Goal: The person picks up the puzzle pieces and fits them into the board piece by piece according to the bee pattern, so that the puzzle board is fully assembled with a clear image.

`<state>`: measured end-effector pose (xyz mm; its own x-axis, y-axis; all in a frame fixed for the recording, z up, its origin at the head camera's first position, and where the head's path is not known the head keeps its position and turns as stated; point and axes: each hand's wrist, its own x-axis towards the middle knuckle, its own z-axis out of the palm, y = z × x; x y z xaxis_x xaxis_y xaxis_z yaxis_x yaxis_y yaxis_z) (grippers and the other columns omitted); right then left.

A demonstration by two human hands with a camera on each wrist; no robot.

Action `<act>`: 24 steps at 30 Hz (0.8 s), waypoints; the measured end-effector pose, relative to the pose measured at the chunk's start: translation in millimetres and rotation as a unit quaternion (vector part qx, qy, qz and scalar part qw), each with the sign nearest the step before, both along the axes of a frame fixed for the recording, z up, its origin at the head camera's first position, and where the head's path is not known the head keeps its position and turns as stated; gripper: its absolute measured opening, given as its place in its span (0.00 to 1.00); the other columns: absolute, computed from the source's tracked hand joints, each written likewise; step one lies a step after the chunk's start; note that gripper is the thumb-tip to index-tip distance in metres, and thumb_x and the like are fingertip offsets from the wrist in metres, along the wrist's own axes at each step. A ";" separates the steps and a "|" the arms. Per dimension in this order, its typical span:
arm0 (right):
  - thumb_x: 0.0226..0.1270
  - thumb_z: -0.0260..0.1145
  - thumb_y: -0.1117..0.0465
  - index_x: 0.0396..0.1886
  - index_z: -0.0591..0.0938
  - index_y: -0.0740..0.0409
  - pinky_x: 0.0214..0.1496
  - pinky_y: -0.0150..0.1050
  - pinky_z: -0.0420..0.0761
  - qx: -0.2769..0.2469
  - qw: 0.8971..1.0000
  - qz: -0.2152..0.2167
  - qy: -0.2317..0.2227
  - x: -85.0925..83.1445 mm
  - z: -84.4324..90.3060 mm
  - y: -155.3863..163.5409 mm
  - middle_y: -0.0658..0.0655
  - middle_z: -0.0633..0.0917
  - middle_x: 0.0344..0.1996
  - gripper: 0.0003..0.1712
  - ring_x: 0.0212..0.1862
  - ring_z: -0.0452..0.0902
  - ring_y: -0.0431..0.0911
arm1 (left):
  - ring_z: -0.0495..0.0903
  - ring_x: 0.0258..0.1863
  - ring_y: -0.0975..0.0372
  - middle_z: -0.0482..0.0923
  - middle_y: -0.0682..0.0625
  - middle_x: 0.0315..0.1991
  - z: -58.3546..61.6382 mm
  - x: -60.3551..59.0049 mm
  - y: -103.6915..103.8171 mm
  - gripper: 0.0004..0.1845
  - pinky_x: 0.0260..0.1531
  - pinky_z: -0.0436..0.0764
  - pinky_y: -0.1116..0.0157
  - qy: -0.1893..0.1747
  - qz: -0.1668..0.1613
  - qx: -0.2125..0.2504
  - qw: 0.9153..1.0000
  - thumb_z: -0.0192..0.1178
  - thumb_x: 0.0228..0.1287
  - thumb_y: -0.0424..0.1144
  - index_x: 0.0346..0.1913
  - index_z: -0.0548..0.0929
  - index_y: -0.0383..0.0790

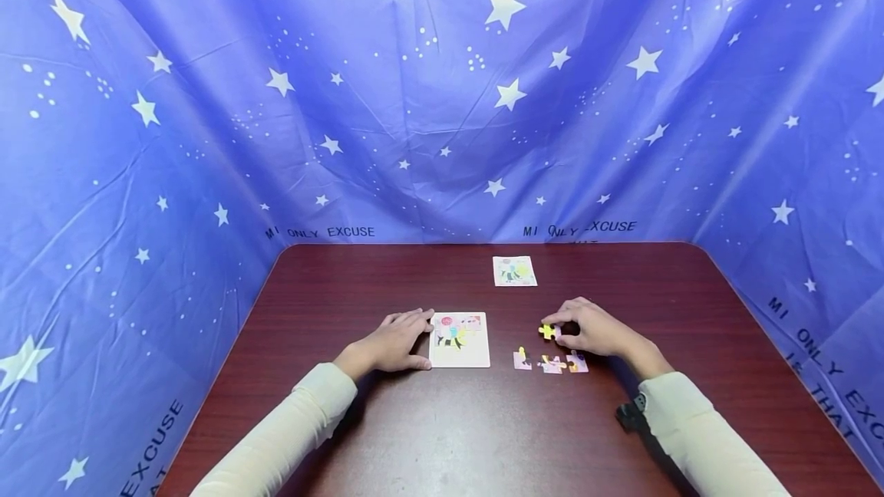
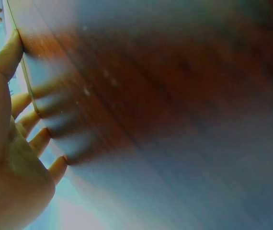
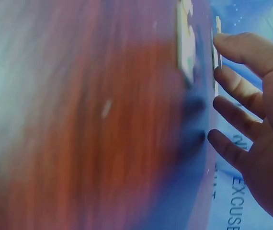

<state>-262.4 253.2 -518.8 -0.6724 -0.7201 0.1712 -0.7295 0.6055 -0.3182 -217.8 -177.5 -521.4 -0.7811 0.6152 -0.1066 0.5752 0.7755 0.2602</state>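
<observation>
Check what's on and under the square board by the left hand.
Colorful artwork covers the upper part of the square board; its lower part looks white. The left hand touches its left edge. Anything beneath the board is hidden.

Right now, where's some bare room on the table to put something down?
Try the near table between the two sleeves, in front of the picture board, or the back-left patch between the left hand and the table's far edge. It's crowded right of the board: loose puzzle pieces lie there, beside the right hand.
</observation>
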 end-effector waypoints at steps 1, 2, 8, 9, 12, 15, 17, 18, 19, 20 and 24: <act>0.61 0.73 0.60 0.53 0.89 0.50 0.52 0.46 0.76 -0.003 1.000 0.002 0.001 0.0 0.8 -2.9 0.44 0.86 0.38 0.19 0.45 0.77 0.43 | 0.58 0.80 0.49 0.57 0.45 0.81 -0.5 -0.2 0.1 0.37 0.72 0.63 0.42 0.001 0.000 0.000 1.000 0.65 0.64 0.62 0.66 0.73 0.42; 0.61 0.73 0.60 0.53 0.89 0.50 0.53 0.46 0.76 -0.004 1.000 0.003 0.004 -0.1 1.6 -5.9 0.43 0.86 0.37 0.19 0.46 0.77 0.43 | 0.58 0.80 0.49 0.58 0.45 0.81 -0.8 -0.3 0.3 0.37 0.72 0.63 0.42 0.002 0.000 -0.001 1.000 0.65 0.64 0.62 0.67 0.73 0.42; 0.61 0.73 0.58 0.54 0.88 0.50 0.54 0.47 0.75 -0.011 1.000 0.005 0.010 -1.5 4.9 -22.9 0.43 0.84 0.36 0.20 0.48 0.76 0.44 | 0.59 0.80 0.48 0.58 0.45 0.80 -0.3 -0.3 1.5 0.37 0.72 0.62 0.43 0.002 0.003 0.001 1.000 0.65 0.63 0.62 0.67 0.73 0.42; 0.60 0.73 0.58 0.54 0.88 0.50 0.54 0.47 0.75 -0.012 1.000 0.009 0.012 -1.3 4.8 -25.3 0.43 0.84 0.36 0.20 0.47 0.76 0.45 | 0.59 0.80 0.48 0.58 0.45 0.80 -0.1 -0.3 1.7 0.37 0.72 0.62 0.43 0.001 0.002 0.000 1.000 0.65 0.63 0.62 0.67 0.73 0.41; 0.60 0.73 0.59 0.53 0.89 0.51 0.53 0.48 0.75 -0.019 0.999 0.023 0.021 -1.2 3.4 -33.3 0.44 0.84 0.35 0.20 0.47 0.76 0.45 | 0.59 0.79 0.48 0.58 0.44 0.80 0.5 0.7 1.5 0.37 0.72 0.62 0.43 0.001 0.002 -0.001 1.000 0.65 0.63 0.61 0.67 0.73 0.41; 0.61 0.73 0.59 0.54 0.88 0.51 0.53 0.49 0.75 -0.018 0.999 0.030 0.020 -0.5 3.1 -42.3 0.45 0.85 0.36 0.20 0.48 0.76 0.46 | 0.59 0.79 0.48 0.58 0.44 0.80 0.4 0.6 1.5 0.37 0.73 0.62 0.43 0.001 0.001 -0.005 1.000 0.65 0.63 0.62 0.67 0.73 0.42; 0.62 0.72 0.58 0.56 0.88 0.50 0.54 0.49 0.75 -0.014 0.999 0.030 0.012 -0.4 4.2 -49.3 0.46 0.85 0.37 0.20 0.49 0.76 0.46 | 0.59 0.79 0.48 0.58 0.44 0.80 0.8 0.5 1.4 0.37 0.72 0.62 0.43 0.000 0.001 -0.005 1.000 0.65 0.64 0.62 0.67 0.73 0.42; 0.63 0.72 0.57 0.56 0.88 0.50 0.54 0.49 0.75 -0.011 0.999 0.031 0.008 -0.5 4.8 -52.8 0.46 0.85 0.38 0.21 0.49 0.76 0.46 | 0.59 0.79 0.48 0.58 0.44 0.80 0.7 0.4 1.3 0.37 0.72 0.62 0.43 0.000 0.001 -0.005 1.000 0.65 0.64 0.62 0.67 0.73 0.42; 0.63 0.72 0.57 0.57 0.87 0.50 0.54 0.49 0.76 -0.009 0.999 0.032 0.004 -0.6 5.6 -56.3 0.46 0.85 0.38 0.21 0.50 0.76 0.46 | 0.59 0.79 0.48 0.58 0.44 0.80 0.7 0.3 1.3 0.37 0.72 0.62 0.43 0.000 0.001 -0.005 1.000 0.65 0.64 0.62 0.67 0.73 0.42; 0.63 0.72 0.57 0.57 0.87 0.49 0.55 0.49 0.76 -0.007 0.999 0.033 0.001 -0.8 6.3 -59.8 0.46 0.85 0.39 0.21 0.50 0.76 0.46 | 0.59 0.79 0.48 0.58 0.44 0.80 0.7 0.3 1.3 0.37 0.72 0.62 0.43 0.001 0.001 -0.006 1.000 0.65 0.64 0.62 0.67 0.73 0.42; 0.63 0.72 0.56 0.58 0.87 0.48 0.54 0.49 0.77 0.002 0.999 0.048 0.009 -1.2 6.8 -71.7 0.47 0.85 0.39 0.22 0.50 0.76 0.47 | 0.58 0.80 0.48 0.58 0.44 0.80 1.1 0.6 1.8 0.37 0.73 0.62 0.43 0.001 0.002 -0.005 1.000 0.65 0.64 0.62 0.68 0.73 0.42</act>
<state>-263.6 181.6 -512.0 -0.5974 -0.7814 0.1803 -0.7896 0.5339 -0.3024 -217.2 -175.7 -520.3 -0.7837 0.6110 -0.1117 0.5725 0.7803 0.2515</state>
